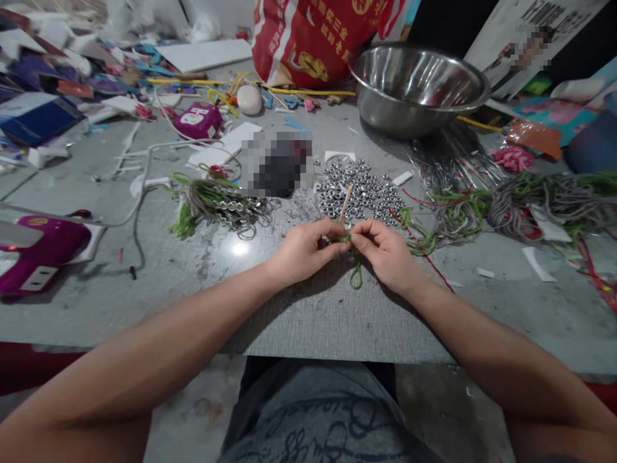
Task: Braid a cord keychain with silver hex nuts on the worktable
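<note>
A green cord (356,287) was held just in front of the heap of silver beads (337,186), with its loop hanging on the near side of the fingers. By the left hand (308,251) it was pinched between thumb and fingers, and by the right hand (385,252) it was gripped in a similarly narrow pinch just beside. What lay between the fingertips was largely hidden, so it could not be told whether a bead was held there too. Because so little cord was pinched, it could easily have been let slip if the two sides had been pulled unevenly, and the loop could have been drawn smaller or twisted. The beads were piled loose, close to the knuckles, and could have been scattered across the table (289,321) by a brush of either hand. The same could have been caused by a knock to the wooden stick (346,203), which was seen among them. To the right, the tangled cords (456,222) and a red strand (436,262) were spread near the right hand; a snag could have been caused if they had been caught by the wrist.
</note>
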Demonstrator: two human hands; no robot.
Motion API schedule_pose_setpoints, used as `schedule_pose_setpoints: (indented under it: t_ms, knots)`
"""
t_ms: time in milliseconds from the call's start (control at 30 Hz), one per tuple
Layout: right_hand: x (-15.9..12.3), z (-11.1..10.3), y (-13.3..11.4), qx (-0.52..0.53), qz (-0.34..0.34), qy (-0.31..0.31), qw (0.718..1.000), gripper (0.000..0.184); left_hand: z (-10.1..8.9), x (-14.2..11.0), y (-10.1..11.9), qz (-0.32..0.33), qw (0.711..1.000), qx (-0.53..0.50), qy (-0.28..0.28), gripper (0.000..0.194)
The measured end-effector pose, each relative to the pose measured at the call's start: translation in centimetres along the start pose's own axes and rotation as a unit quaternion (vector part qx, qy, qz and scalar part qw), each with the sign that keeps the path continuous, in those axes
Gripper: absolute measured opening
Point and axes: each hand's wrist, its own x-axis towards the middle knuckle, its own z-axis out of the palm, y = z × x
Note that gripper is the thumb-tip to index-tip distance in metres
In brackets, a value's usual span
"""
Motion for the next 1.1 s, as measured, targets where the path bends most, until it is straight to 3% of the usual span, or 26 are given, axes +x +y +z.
schedule_pose_setpoints:
  t_ms: [167, 300, 433, 533, 767, 1100]
  knots:
    - [0.0, 0.0, 0.2, -0.034, -0.004, 0.010, 0.999, 0.012, 0.1, 0.1, -0.3, 0.007, 1.000, 0.022, 0.008, 0.011]
    - [0.1, -0.8, 0.6, -0.151, -0.061, 0.039, 0.986, 0.012, -0.1, 0.3, -0.3, -0.005, 1.000, 0.019, 0.009, 0.015]
    - [0.2, -1.6, 0.8, -0.345, -0.143, -0.029, 0.927, 0.016, -0.2, 0.4, -0.2, 0.002, 0.998, 0.054, 0.009, 0.017]
    - [0.2, -1.7, 0.8, -0.430, -0.167, -0.077, 0.884, 0.016, 0.0, 0.4, -0.3, 0.004, 0.997, 0.071, 0.012, 0.014]
    - [0.3, -1.8, 1.0, -0.447, -0.209, -0.131, 0.860, 0.019, 0.4, 0.5, -0.7, -0.006, 0.994, 0.109, 0.009, 0.009]
    - [0.5, -2.0, 1.1, -0.428, -0.210, -0.133, 0.869, 0.039, 0.2, 0.2, -0.5, 0.018, 0.972, 0.212, -0.097, 0.020]
